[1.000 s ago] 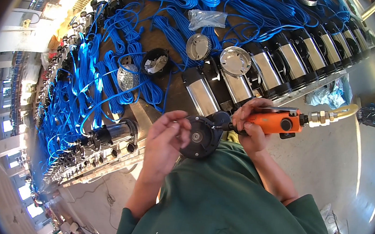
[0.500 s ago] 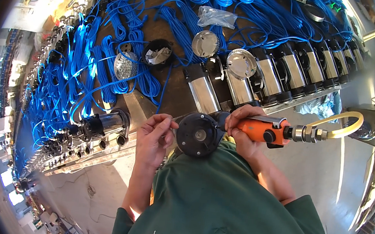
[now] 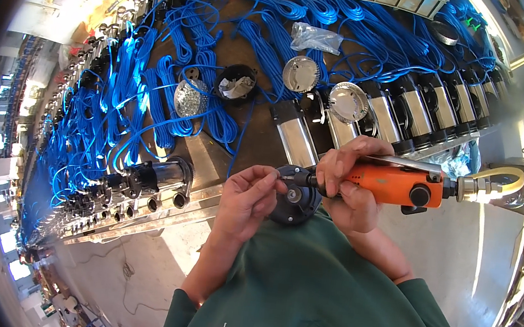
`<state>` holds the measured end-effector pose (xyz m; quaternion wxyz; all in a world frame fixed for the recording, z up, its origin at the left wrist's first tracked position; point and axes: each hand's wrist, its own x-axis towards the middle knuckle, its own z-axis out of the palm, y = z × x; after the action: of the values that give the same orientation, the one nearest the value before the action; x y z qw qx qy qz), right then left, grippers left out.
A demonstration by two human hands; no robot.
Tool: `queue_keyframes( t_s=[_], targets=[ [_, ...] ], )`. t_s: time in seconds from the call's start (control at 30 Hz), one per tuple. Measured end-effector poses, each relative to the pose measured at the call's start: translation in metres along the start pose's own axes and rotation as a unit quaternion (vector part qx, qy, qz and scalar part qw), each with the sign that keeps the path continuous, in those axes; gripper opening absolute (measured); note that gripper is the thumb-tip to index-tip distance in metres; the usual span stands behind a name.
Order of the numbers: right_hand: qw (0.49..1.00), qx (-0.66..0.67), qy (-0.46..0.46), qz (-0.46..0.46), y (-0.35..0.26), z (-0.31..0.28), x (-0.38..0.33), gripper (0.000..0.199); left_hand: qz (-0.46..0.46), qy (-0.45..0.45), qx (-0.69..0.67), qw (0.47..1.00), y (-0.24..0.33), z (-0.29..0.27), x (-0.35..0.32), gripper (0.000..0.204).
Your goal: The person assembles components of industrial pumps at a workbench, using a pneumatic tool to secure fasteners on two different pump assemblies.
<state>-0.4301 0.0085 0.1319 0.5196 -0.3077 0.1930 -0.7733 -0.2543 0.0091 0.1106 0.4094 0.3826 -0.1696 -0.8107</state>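
An orange air screwdriver (image 3: pixel 390 183) lies level in my right hand (image 3: pixel 350 177), its fingers wrapped round the black front end, bit pointing left. My left hand (image 3: pixel 245 202) is closed in a pinch at the bit's tip; whatever small piece sits between thumb and finger is too small to name. Just below the bit is the round black end (image 3: pixel 292 214) of a pump, with screw heads around its rim, close against my green jacket. The rest of that pump is hidden behind my hands and the tool.
Several steel-bodied pumps (image 3: pixel 296 138) lie along the bench edge. Bundles of blue cable (image 3: pixel 267 43) cover the bench. Perforated metal cups (image 3: pixel 348 102), a black bowl (image 3: pixel 236 83) and a clear plastic bag (image 3: pixel 316 38) lie among them. A pale air hose (image 3: pixel 502 180) runs from the tool's back.
The screwdriver has swung across in front of the pump end, bringing its bit to my left fingertips. My left hand has moved right toward it.
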Motion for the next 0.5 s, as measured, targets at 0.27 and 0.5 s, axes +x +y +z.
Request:
queue_keyframes(
  t_s=[0.27, 0.5],
  targets=[
    [0.997, 0.067, 0.034, 0.006, 0.004, 0.004, 0.002, 0.044, 0.017, 0.023, 0.058, 0.998, -0.001, -0.004, -0.005, 0.012],
    [1.000, -0.001, -0.007, -0.006, 0.016, -0.001, -0.001, 0.040, 0.057, 0.039, 0.258, 0.964, -0.001, -0.017, 0.008, 0.018]
  ],
)
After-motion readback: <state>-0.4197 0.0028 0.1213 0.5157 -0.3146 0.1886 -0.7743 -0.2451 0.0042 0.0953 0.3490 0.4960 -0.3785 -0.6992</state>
